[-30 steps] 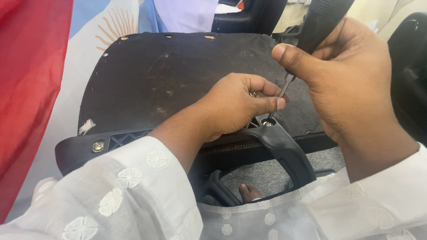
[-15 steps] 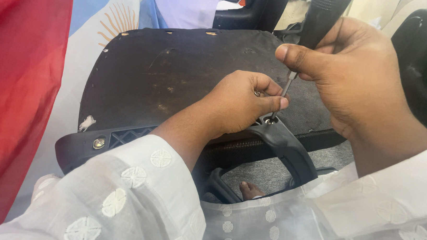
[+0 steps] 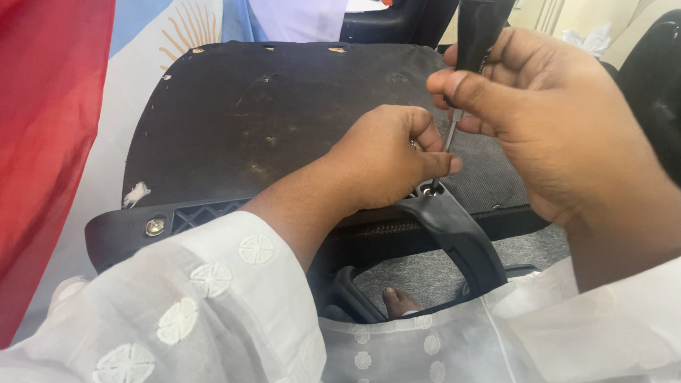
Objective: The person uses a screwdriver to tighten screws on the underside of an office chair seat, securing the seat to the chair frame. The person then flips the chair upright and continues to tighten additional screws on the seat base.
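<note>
Black screwdriver [image 3: 469,59] gripped by right hand [image 3: 558,124]; left hand [image 3: 388,159] (curled closed) steadies its tip.

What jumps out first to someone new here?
The two hands at centre: the right hand holds a black-handled screwdriver upright, tip on a screw in the black armrest bracket. The left hand pinches beside that screw. Behind lies the dark seat underside, red cloth at left.

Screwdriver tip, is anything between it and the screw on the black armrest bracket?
Nothing visible. The screwdriver in the right hand runs straight down to the screw on the armrest bracket; the left hand fingers sit beside the shaft, not under it.
</note>
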